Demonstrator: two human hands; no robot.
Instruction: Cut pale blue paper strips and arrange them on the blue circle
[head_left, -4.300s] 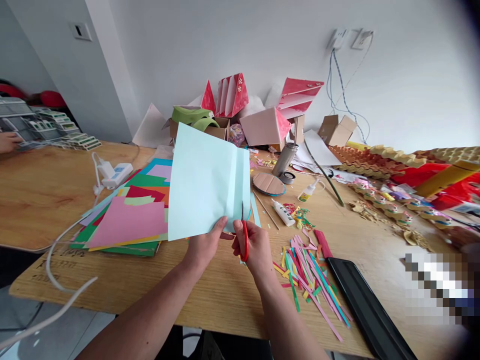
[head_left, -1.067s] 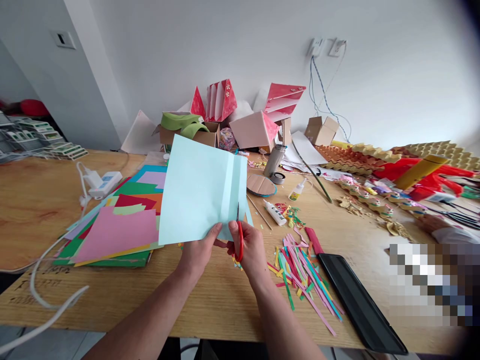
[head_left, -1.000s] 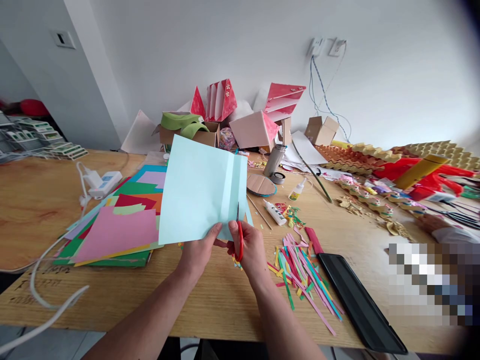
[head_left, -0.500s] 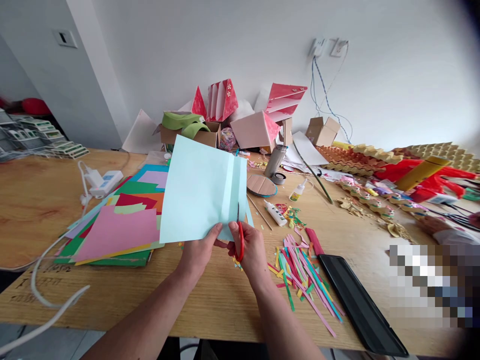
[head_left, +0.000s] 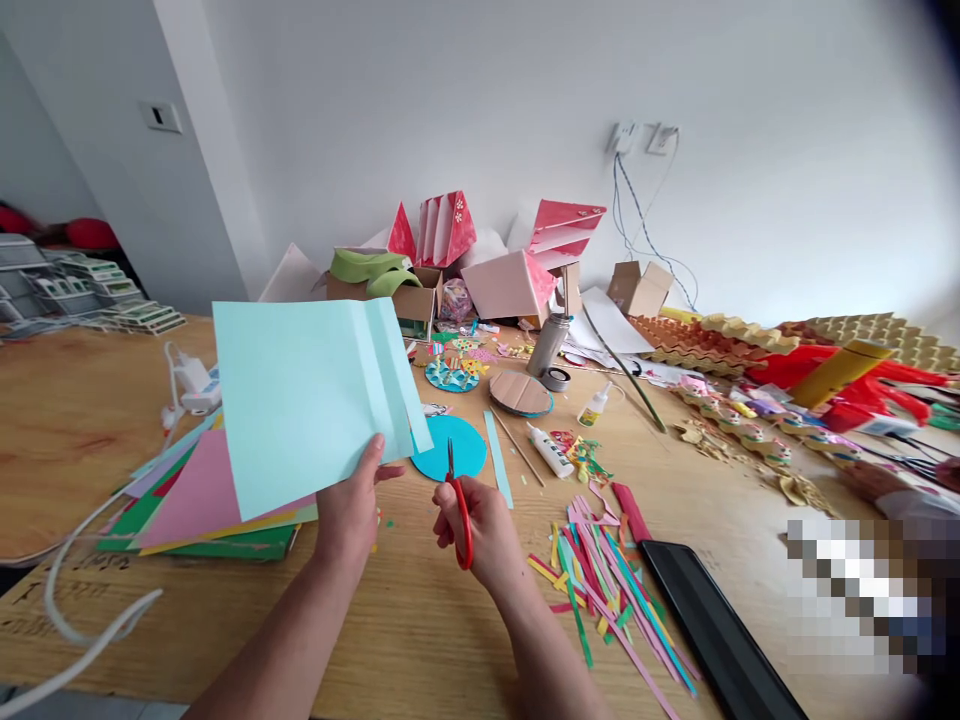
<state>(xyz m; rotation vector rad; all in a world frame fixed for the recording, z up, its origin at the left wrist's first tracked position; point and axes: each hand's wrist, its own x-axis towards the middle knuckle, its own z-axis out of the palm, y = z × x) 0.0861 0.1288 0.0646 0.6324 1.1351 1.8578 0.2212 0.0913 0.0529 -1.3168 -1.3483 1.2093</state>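
Note:
My left hand [head_left: 358, 500] grips the lower edge of a light blue sheet of paper [head_left: 300, 400], thumb on the front face. Fold lines run down the sheet's right side, and a narrow strip along that edge is partly cut loose at the bottom. My right hand [head_left: 476, 525] is closed round the red handles of a pair of scissors [head_left: 465, 535], whose blades point up, apart from the paper. Behind the blades lies a bright blue disc [head_left: 457, 447]. A cut light blue strip [head_left: 497, 460] rests just right of it.
Left lies a stack of coloured paper [head_left: 202, 480]. Right are a pile of thin paper strips [head_left: 607, 580], a black tray [head_left: 712, 620] and a glue bottle [head_left: 551, 450]. A cardboard oval [head_left: 521, 393] and steel flask [head_left: 550, 345] stand farther back. A co-worker's hand [head_left: 862, 480] is at far right.
My left hand has carried the sheet left, away from the scissors, uncovering the blue disc. The scissors have come out of the paper and moved slightly down and left.

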